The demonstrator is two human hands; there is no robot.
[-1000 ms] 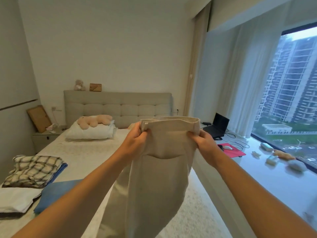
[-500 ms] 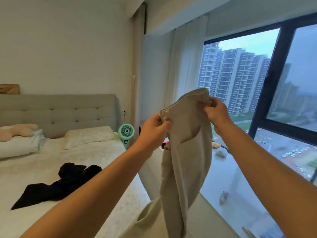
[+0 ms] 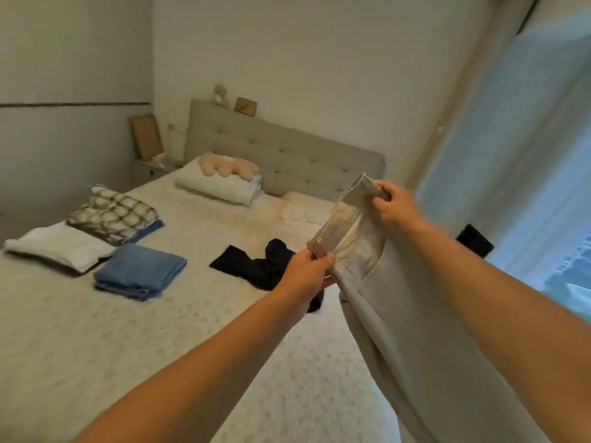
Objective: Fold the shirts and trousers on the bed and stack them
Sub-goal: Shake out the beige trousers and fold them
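Both arms reach forward, left hand (image 3: 308,266) low, right hand (image 3: 395,204) higher, fingers pinching.

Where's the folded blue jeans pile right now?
In the head view, the folded blue jeans lie on the bed's left side, right of the white folded shirt, left of the black garment.

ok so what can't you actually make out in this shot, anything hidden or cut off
- Beige trousers, head view: the legs run off the bottom edge, so their ends are unseen.
- Black garment: partly hidden behind the left hand and its forearm; shirt or trousers, cannot tell.
- Folded pieces under the checked shirt: only a blue edge shows.
- Small items on the headboard: too blurred to identify.
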